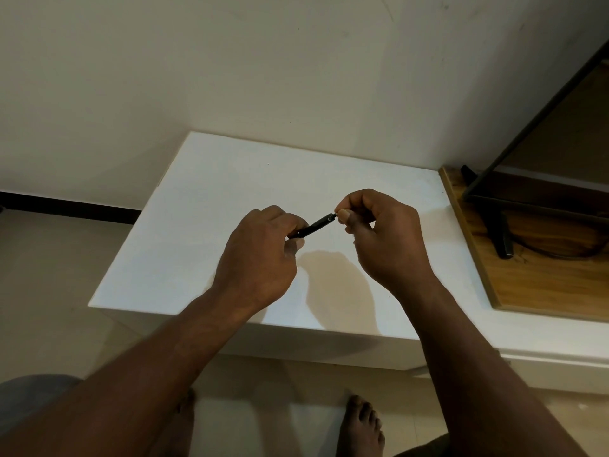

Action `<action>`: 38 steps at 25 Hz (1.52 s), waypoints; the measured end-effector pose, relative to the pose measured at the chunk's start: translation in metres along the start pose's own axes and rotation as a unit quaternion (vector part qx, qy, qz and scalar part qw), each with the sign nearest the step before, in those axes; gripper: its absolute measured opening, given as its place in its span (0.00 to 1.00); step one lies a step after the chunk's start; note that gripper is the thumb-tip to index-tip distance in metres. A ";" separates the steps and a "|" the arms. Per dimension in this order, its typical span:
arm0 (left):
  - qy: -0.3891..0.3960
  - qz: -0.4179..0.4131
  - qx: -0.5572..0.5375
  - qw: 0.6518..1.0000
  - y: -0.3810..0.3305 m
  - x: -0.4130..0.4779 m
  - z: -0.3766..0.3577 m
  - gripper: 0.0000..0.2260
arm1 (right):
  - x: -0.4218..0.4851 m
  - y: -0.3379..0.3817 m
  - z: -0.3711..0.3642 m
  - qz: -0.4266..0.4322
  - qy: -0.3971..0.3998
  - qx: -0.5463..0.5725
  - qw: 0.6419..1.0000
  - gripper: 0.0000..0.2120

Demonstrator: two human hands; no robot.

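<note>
Grip check: left hand [263, 249] curled round near-left end of pen [317, 224]; right hand [382, 235] pinching far-right tip; twist straight along barrel, low over table [197, 206], likely small part

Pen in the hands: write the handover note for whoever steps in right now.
Left hand grips the lower end of the black pen. Right hand pinches its upper end between thumb and fingertips.
The pen is held in the air above the white table, slanting up to the right.
Done: pen is off the table, with both ends held.
Left: probably twisting or pulling the upper end. Whether a cap or part has come loose cannot be told.
</note>
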State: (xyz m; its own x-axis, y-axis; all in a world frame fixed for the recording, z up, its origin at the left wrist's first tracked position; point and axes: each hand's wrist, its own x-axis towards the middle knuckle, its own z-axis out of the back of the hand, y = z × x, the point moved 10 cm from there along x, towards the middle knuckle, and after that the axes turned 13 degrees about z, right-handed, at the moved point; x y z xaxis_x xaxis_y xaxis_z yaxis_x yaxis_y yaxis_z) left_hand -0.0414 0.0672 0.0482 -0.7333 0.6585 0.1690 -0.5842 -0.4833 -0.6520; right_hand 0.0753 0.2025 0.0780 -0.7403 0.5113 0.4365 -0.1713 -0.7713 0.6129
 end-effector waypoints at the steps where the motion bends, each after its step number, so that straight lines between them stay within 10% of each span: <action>1: 0.001 -0.003 0.002 1.000 0.000 0.000 0.000 0.09 | 0.001 0.002 0.000 0.015 0.009 -0.022 1.000 0.08; 38: 0.088 0.049 -0.075 0.992 0.001 -0.006 -0.015 0.08 | -0.003 -0.006 0.000 -0.063 -0.002 0.121 0.991 0.10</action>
State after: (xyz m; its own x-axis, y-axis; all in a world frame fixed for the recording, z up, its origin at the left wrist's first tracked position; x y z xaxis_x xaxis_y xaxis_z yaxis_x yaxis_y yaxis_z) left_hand -0.0324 0.0714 0.0349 -0.7042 0.7097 -0.0230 -0.4458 -0.4671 -0.7636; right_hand 0.0787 0.2059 0.0731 -0.7197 0.6001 0.3491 -0.1009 -0.5880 0.8026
